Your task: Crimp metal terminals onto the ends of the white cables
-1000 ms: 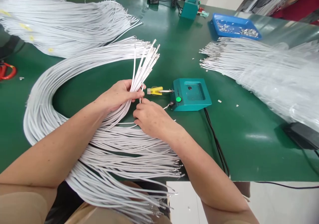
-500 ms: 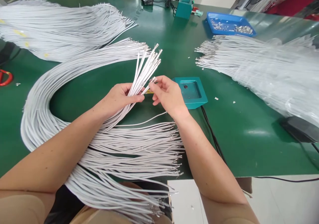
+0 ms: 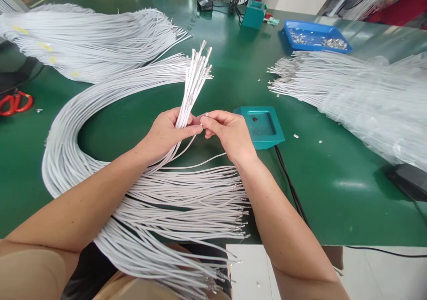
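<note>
Head view, looking forward and down: the person's forearms enter from the lower corners and converge above a green table (image 3: 333, 211). The left hand (image 3: 167, 128) is closed around a sheaf of white wires (image 3: 193, 88), its thumb laid across the front and pointing right. The right hand (image 3: 231, 133), fingers directed left, pinches a single white wire (image 3: 187, 147) between thumb and forefinger near a small metal tip, just beside the left thumb; whether the two hands touch cannot be told.

The sheaf stands above the left fist near the middle of the table, tilted slightly right. Its wires are slim and pale, fanning a little at the top, with silvery ends at uneven heights. A broad loop of similar wires (image 3: 63, 131) bends round on the left, one end lying behind the sheaf. Nearer the person, loose wires (image 3: 190, 186) spread rightward, tipped with metal. A turquoise box (image 3: 265, 124) sits beyond the right hand, partly hidden by it.
</note>
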Available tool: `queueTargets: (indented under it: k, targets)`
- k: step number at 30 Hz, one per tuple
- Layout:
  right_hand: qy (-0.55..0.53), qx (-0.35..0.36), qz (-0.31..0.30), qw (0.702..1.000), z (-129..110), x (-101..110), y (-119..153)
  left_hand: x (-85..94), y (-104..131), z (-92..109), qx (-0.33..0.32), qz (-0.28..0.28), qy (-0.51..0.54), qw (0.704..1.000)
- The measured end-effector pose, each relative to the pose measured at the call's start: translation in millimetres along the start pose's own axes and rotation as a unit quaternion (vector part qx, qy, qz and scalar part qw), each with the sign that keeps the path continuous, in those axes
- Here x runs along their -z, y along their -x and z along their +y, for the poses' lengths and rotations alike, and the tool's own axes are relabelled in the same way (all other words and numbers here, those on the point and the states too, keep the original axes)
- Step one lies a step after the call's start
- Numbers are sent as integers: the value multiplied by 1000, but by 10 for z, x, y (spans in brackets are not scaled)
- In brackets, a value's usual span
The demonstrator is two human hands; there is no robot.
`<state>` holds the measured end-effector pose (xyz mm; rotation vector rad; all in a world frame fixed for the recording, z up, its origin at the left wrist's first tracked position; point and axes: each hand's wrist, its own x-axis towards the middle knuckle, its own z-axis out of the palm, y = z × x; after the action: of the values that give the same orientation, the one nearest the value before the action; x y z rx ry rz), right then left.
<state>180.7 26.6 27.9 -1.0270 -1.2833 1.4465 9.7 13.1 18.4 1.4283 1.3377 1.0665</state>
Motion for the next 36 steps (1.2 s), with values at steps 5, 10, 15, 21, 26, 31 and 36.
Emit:
queueTargets:
  k: [5, 10, 15, 21, 26, 31, 36]
  targets:
    - [-40, -18, -25, 999, 39, 15, -27, -5, -2, 10, 8, -4, 9, 1000]
    - [-135, -73, -57, 986, 15, -19, -15, -5, -2, 2, 5, -15, 8, 1000]
    - [-148, -92, -60, 983, -2, 5, -33, -18, 14, 61, -13, -36, -2, 999]
    - [-118, -112, -63, 985, -9, 12, -26, -50, 32, 60, -11, -85, 3, 996]
    - [-148, -139, -96, 974, 9, 31, -30, -34, 19, 3, -11, -66, -16, 998]
    - [-201, -150, -143, 958, 41, 87, -54, -13, -2, -1, -24, -36, -37, 998]
    - [-169, -132, -106, 971, 21, 85, -33, -8, -2, 29, -27, -31, -21, 999]
